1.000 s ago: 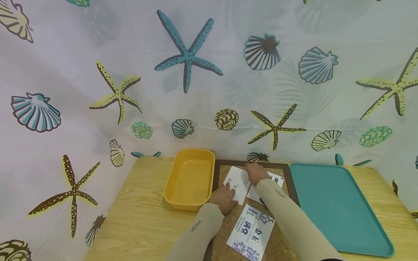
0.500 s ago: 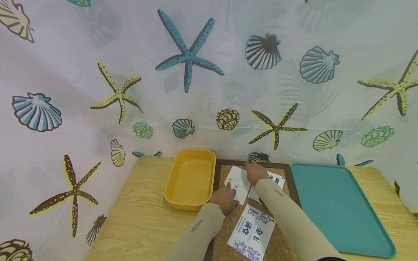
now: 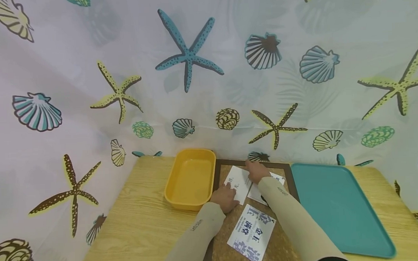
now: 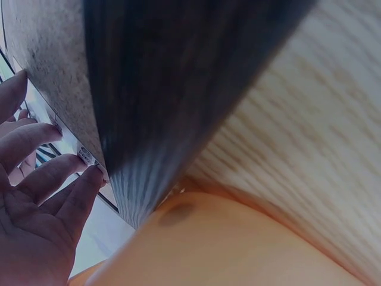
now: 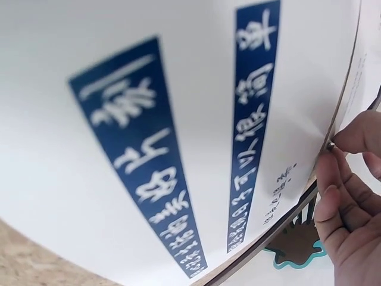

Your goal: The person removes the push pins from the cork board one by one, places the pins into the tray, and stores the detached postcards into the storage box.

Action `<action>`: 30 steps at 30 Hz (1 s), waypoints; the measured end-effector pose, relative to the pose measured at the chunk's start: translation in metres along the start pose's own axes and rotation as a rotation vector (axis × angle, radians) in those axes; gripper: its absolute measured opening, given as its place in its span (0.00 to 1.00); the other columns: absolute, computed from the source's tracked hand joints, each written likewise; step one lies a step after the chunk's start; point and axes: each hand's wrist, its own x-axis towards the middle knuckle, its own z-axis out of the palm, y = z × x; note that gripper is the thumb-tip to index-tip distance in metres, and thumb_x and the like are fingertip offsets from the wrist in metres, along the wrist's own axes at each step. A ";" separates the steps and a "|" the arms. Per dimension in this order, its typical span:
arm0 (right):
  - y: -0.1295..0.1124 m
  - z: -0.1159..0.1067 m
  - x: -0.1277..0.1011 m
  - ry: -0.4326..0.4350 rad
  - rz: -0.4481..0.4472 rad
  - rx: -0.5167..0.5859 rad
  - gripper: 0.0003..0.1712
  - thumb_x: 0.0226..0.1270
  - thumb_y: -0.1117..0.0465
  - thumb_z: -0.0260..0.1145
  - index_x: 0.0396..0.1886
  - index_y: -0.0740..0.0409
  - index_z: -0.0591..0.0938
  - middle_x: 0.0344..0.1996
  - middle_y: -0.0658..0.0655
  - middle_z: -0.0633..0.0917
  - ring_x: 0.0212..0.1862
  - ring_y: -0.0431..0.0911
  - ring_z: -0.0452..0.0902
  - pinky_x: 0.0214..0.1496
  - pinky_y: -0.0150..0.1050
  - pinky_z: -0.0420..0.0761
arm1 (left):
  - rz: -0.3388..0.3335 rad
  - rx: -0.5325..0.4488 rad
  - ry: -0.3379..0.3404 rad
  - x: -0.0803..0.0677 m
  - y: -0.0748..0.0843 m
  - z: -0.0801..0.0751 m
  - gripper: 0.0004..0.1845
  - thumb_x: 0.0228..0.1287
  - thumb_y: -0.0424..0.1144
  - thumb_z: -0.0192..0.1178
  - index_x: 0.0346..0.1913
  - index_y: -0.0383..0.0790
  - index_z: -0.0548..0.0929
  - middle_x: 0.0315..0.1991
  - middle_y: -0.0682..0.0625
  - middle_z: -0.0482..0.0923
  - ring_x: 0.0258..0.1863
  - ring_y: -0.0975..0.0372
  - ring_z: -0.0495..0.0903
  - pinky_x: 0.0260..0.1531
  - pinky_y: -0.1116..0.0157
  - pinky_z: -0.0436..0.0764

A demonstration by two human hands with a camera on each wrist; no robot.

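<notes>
Smooth paper card (image 3: 240,183), rough cork board (image 3: 279,251), plastic bin (image 3: 191,181).

Passage: over wooden table (image 3: 136,217), left of yellow bin (image 3: 191,181). Obstacles I see: bin, just beside corkboard (image 3: 220,257); right sleeve (image 3: 295,221), slanting across it; teal tray (image 3: 339,210), right of board; curtain (image 3: 208,101), behind.

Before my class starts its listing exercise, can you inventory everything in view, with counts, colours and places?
Curtain: count unclear, white with starfish and shells, around the table
Table: one, pale wood, below everything
Tub: one, yellow, left of the board
Board: one, brown cork with dark frame, centre
Tray: one, teal, right of the board
Cards: three, white with print, on the board
Pin-like piece: one, metallic, at right fingertips
Sleeves: two, beige, on both arms
Left hand: one, bare, on the upper-left card
Right hand: one, bare, at the upper cards
</notes>
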 end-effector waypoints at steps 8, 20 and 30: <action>0.002 0.005 0.000 0.001 0.051 -0.012 0.22 0.63 0.67 0.65 0.56 0.68 0.73 0.42 0.68 0.82 0.42 0.61 0.82 0.40 0.53 0.82 | 0.001 -0.005 0.002 0.001 0.001 0.002 0.23 0.67 0.52 0.58 0.57 0.40 0.80 0.64 0.40 0.72 0.62 0.51 0.72 0.59 0.60 0.74; 0.004 0.008 0.005 -0.011 0.081 -0.009 0.11 0.64 0.66 0.63 0.43 0.68 0.80 0.41 0.66 0.83 0.41 0.58 0.82 0.41 0.52 0.81 | -0.005 -0.009 0.019 0.001 0.000 0.004 0.23 0.66 0.53 0.59 0.55 0.41 0.81 0.63 0.40 0.72 0.61 0.51 0.73 0.56 0.58 0.76; 0.002 0.003 0.005 -0.011 0.084 0.002 0.04 0.61 0.67 0.65 0.28 0.64 0.82 0.26 0.58 0.81 0.26 0.48 0.75 0.30 0.45 0.78 | -0.020 -0.014 0.011 0.001 0.000 0.005 0.23 0.65 0.53 0.60 0.56 0.41 0.81 0.63 0.41 0.72 0.61 0.51 0.73 0.55 0.58 0.76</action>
